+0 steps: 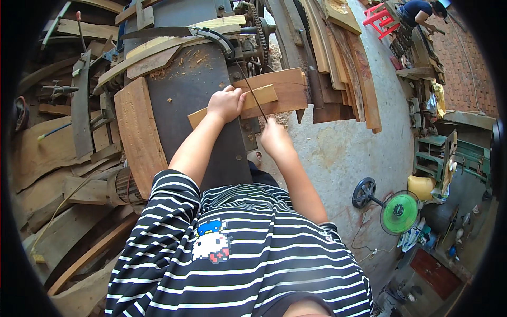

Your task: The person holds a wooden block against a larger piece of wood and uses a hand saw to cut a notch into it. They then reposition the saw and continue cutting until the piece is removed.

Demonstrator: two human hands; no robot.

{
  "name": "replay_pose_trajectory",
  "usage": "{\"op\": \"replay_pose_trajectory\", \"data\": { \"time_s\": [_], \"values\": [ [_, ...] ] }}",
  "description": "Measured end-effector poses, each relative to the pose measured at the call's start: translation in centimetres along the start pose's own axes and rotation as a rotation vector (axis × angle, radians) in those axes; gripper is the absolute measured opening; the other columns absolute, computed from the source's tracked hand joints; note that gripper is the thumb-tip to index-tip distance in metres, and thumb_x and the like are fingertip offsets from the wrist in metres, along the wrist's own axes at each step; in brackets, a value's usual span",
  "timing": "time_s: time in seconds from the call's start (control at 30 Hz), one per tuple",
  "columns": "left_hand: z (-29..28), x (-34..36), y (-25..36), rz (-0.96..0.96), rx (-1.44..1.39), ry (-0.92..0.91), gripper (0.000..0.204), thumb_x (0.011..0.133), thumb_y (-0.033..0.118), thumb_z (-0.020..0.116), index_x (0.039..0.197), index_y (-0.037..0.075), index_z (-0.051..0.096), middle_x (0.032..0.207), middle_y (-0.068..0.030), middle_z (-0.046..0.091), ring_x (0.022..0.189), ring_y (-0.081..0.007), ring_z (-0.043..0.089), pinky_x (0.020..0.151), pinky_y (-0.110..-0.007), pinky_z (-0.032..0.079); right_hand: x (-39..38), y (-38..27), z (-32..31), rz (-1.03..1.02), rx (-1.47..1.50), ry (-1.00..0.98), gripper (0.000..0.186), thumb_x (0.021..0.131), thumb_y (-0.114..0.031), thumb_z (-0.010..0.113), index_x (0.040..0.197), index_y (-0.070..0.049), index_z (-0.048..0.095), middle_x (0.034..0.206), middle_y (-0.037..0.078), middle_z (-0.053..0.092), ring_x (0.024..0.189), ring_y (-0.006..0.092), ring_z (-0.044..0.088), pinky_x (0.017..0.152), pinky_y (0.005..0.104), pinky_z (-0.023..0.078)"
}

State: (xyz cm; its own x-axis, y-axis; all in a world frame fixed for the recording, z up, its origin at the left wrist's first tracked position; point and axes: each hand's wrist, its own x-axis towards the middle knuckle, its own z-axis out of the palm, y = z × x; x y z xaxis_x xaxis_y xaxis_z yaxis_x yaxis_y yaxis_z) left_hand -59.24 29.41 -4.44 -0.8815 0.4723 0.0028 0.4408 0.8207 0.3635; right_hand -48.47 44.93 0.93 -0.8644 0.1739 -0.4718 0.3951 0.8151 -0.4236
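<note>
Head view: sits above the person's striped shirt (237, 253), looking steeply down and forward.
Nearness: close over the left hand (226, 104) and right hand (274, 137) at the dark machine table (195, 100).
Rim: fisheye bends the concrete floor (343, 153).
Shared views: only one.

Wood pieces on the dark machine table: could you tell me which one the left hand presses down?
The narrow pale strip under the left hand, lying across the wider reddish board.

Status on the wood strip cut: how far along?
Done: wood shavings on the machine table suggest earlier cutting. In hand: left hand presses the pale wood strip flat; right hand holds the thin saw blade across it. Left: strip looks uncut; cut depth cannot be seen.
</note>
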Motion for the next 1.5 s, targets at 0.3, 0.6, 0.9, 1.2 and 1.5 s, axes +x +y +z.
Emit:
{"op": "replay_pose_trajectory", "data": {
  "time_s": [0.3, 0.6, 0.9, 1.2, 1.5],
  "values": [
    [0.0, -0.7, -0.7, -0.009, 0.006, 0.029, 0.03, 0.094, 0.031, 0.04, 0.085, 0.008, 0.056, 0.079, -0.0128, 0.064, 0.079, -0.0292, 0.064, 0.066, -0.042, 0.052, -5.8, 2.7, -0.5, 0.061, 0.001, -0.075, 0.022, 0.093, -0.02, 0.043, 0.097, 0.0, 0.05, 0.086, 0.03, 0.062, 0.084, 0.0469, 0.061, 0.074, 0.054, 0.048],
    [0.4, -0.6, -1.0, 0.017, -0.012, 0.044, 0.031, 0.094, 0.031, 0.04, 0.083, 0.007, 0.056, 0.076, -0.0121, 0.065, 0.083, -0.0274, 0.063, 0.068, -0.041, 0.052, -4.2, 1.7, -1.1, -0.026, -0.017, -0.045, 0.025, 0.092, -0.02, 0.042, 0.095, 0.003, 0.052, 0.086, 0.03, 0.062, 0.084, 0.0459, 0.061, 0.074, 0.0531, 0.048],
    [0.4, -0.1, -0.5, 0.037, 0.01, 0.034, 0.029, 0.094, 0.029, 0.041, 0.084, 0.008, 0.056, 0.076, -0.0111, 0.065, 0.083, -0.0259, 0.063, 0.067, -0.04, 0.052, -1.3, 0.2, 2.1, 0.014, -0.035, 0.039, 0.02, 0.091, -0.019, 0.043, 0.1, -0.001, 0.047, 0.08, 0.028, 0.064, 0.078, 0.0435, 0.064, 0.069, 0.054, 0.05],
    [0.2, -0.4, -0.8, 0.024, 0.009, 0.037, 0.028, 0.094, 0.03, 0.041, 0.084, 0.009, 0.057, 0.075, -0.0101, 0.064, 0.081, -0.0261, 0.063, 0.066, -0.04, 0.052, -4.8, 7.6, 7.6, -0.024, 0.071, 0.118, 0.022, 0.091, -0.019, 0.043, 0.107, -0.003, 0.047, 0.076, 0.028, 0.063, 0.075, 0.0467, 0.061, 0.067, 0.0546, 0.049],
    [0.4, 0.1, -0.5, 0.015, -0.018, 0.042, 0.028, 0.094, 0.03, 0.041, 0.085, 0.008, 0.057, 0.078, -0.0108, 0.065, 0.083, -0.0268, 0.063, 0.068, -0.04, 0.052, 2.4, 2.6, 5.5, -0.09, 0.111, 0.203, 0.025, 0.092, -0.018, 0.045, 0.111, -0.002, 0.049, 0.075, 0.031, 0.06, 0.074, 0.0495, 0.059, 0.064, 0.0562, 0.047]
  ]
}}
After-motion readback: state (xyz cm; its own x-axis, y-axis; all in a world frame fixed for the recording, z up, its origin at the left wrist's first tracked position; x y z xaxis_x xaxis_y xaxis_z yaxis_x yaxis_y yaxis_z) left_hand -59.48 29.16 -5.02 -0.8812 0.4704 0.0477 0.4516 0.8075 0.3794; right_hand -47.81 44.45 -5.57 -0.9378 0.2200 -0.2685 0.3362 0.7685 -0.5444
